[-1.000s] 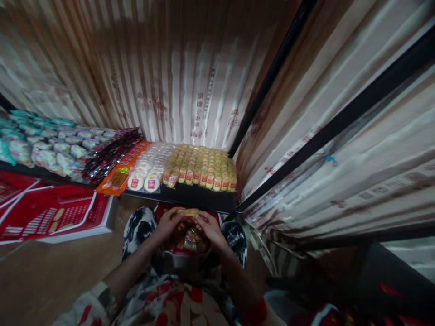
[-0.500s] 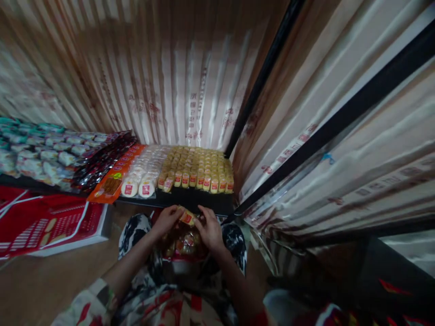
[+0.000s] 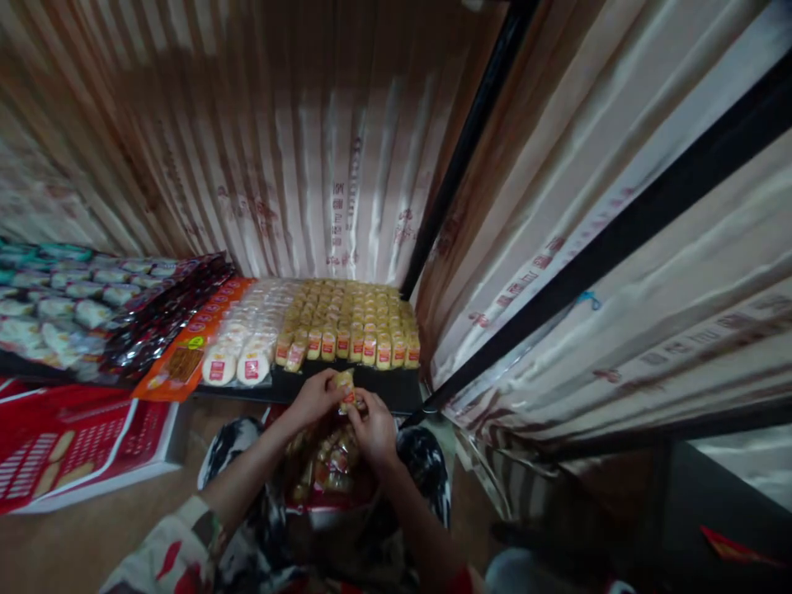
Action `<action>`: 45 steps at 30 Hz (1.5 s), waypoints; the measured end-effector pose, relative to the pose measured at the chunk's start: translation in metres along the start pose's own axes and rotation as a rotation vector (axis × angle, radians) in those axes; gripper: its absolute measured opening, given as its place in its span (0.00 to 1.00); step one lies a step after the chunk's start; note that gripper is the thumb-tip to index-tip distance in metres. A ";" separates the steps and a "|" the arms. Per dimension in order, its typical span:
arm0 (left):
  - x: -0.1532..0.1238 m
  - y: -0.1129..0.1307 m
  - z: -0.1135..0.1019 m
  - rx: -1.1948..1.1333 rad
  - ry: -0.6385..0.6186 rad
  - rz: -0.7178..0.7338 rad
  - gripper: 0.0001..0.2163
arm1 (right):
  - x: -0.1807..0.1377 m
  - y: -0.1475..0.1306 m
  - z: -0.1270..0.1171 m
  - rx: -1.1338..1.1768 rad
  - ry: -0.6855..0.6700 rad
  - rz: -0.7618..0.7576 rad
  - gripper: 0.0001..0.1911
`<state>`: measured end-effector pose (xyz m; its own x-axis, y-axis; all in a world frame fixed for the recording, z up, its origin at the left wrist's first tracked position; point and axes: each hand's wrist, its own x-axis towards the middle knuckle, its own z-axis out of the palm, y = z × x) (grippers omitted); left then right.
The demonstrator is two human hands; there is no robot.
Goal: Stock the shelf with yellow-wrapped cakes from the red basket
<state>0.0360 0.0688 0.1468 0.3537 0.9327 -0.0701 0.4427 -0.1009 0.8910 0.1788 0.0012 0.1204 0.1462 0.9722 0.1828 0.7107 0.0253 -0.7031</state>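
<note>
pleated curtains (image 3: 285, 165) with dark red print hang at twelve o'clock and again around two, black poles (image 3: 458, 148) slanting across them. with the hands as the dial's centre, a black shelf (image 3: 396, 392) lies just past them at twelve, bearing tight rows of yellow snacks (image 3: 365, 318) with red labels. round white cakes (image 3: 241, 330) in clear wrap sit beside these at ten, and an orange bag (image 3: 176, 363) lies between nine and ten. a red carton (image 3: 80, 445) is on the floor just below nine. the left hand (image 3: 315, 398) pinches a small yellow packet (image 3: 345, 389) on its nine o'clock side, and the right hand (image 3: 375, 429) at about four, fingers of both closed on it. the packet is above a box (image 3: 327, 516) of loose packets (image 3: 334, 462) at six, between the person's knees (image 3: 232, 441)
</note>
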 end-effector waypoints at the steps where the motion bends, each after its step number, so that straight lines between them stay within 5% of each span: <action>1: 0.004 -0.001 0.001 -0.005 0.015 -0.002 0.13 | 0.004 0.000 0.002 0.012 0.013 0.009 0.13; 18: 0.063 -0.005 0.011 0.158 0.275 -0.028 0.10 | 0.072 0.010 0.038 0.000 0.136 0.147 0.09; 31: 0.056 -0.023 0.026 0.113 0.370 0.014 0.21 | 0.079 0.008 0.045 -0.070 0.147 0.194 0.10; 36: 0.047 -0.019 0.030 0.161 0.430 0.117 0.17 | 0.077 0.008 0.048 -0.087 0.182 0.211 0.11; 45: 0.034 -0.018 0.040 0.317 0.258 0.062 0.19 | 0.074 0.020 0.054 0.018 0.184 0.080 0.16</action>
<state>0.0733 0.0881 0.1102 0.1869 0.9737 0.1303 0.6729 -0.2235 0.7051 0.1666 0.0862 0.0824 0.3258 0.9125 0.2473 0.6798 -0.0443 -0.7320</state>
